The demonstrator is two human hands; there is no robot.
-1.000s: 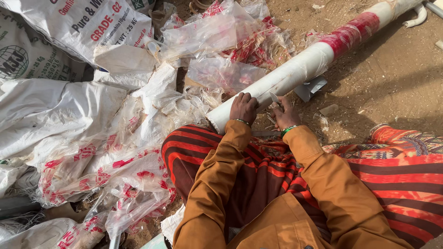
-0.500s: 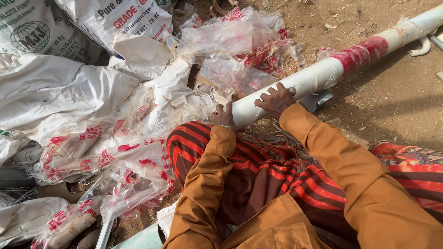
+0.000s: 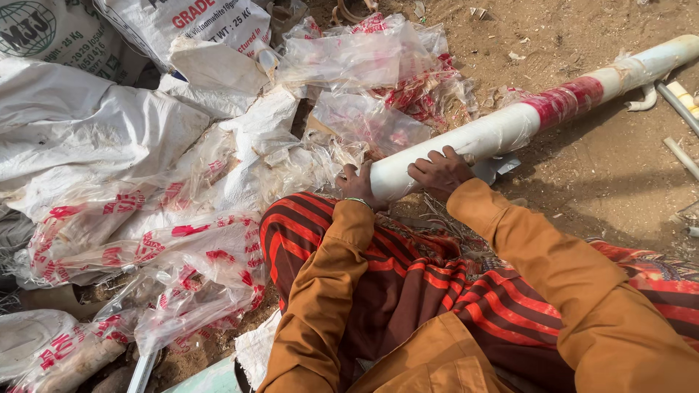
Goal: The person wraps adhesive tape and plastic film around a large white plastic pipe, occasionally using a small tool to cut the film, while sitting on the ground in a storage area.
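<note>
Left hand point(image 3: 357, 183) cupped, right hand point(image 3: 439, 169) palm-down, fingers curled.

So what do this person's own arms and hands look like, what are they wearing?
Both arms are covered by long, loose mustard-brown fabric sleeves reaching the wrists. The left hand is bare, with a thin pale beaded bracelet at its wrist. The right hand is bare, with no glove or ring visible.

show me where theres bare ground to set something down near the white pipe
Bare brown dirt lies right of the long white plastic pipe, between it and the thin rods. Left is crowded: crumpled clear plastic wrap and white woven sacks. Both hands grip the pipe's end.
</note>
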